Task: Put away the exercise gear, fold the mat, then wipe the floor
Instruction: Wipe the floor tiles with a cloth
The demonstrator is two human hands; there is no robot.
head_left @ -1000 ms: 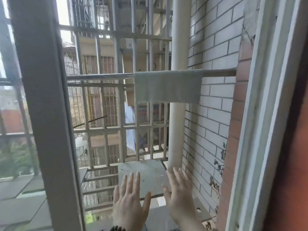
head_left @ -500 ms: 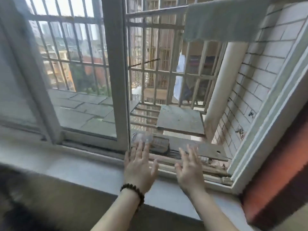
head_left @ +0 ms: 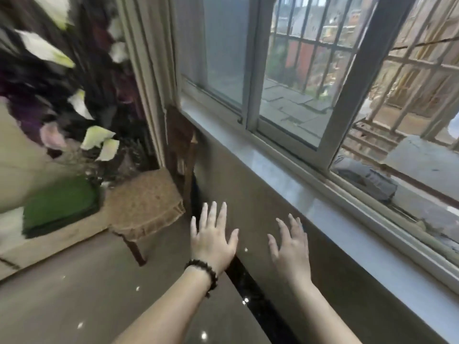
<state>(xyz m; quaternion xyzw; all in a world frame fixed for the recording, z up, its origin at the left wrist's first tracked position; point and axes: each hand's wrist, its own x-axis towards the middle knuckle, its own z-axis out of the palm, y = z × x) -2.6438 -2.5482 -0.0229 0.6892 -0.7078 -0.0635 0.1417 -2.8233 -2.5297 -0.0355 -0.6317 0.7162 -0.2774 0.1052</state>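
My left hand [head_left: 213, 238] and my right hand [head_left: 290, 247] are held out in front of me, palms down, fingers spread, holding nothing. A dark bead bracelet circles the left wrist. Both hands hover over the glossy grey-brown floor [head_left: 74, 301] beside the wall under the window. A green folded pad [head_left: 58, 203], possibly the mat, lies at the left against a beige surface. The grey cloth is out of view.
A wooden chair with a woven seat [head_left: 146, 202] stands in the corner left of my hands. Behind it hang a curtain [head_left: 149, 58] and blurred artificial flowers [head_left: 74, 103]. The pale windowsill [head_left: 310, 199] and sliding window run along the right.
The view has swung from the barred window and hanging cloth down and left into the room. Both hands stayed open and drew back from the sill to above the floor.
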